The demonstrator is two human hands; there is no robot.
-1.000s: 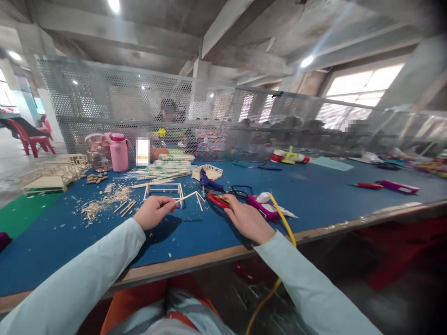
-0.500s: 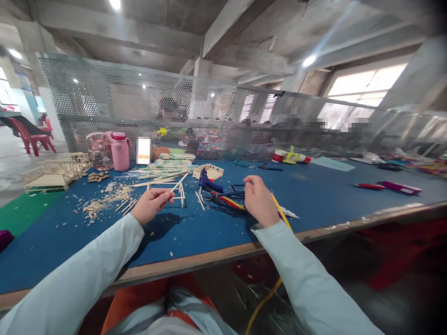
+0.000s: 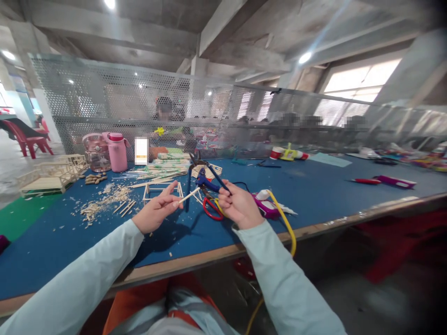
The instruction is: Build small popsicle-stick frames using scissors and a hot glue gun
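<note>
My left hand [image 3: 157,211] pinches a thin wooden stick [image 3: 189,197] that points right, towards the other hand. In my right hand [image 3: 242,204] is one handle of dark blue-handled pliers [image 3: 219,178]. They are spread apart, with the second handle hanging down near the stick's tip. Behind the hands lie a blue glue gun [image 3: 205,182] and a red-handled tool, perhaps scissors [image 3: 211,211]. A small wooden stick frame [image 3: 162,186] stands just beyond my left hand.
Cut sticks [image 3: 125,208] and wood scraps [image 3: 104,200] lie on the left, near a pink bottle [image 3: 118,153] and wooden models [image 3: 45,177]. Bundled sticks [image 3: 167,164] lie behind. Right of my right hand, a yellow cord [image 3: 284,218] runs over the table edge from a purple power strip [image 3: 268,209].
My right hand has moved left and now holds the raised pliers. My left hand has shifted slightly right and lower, and its stick lies flatter. The power strip has come into sight.
</note>
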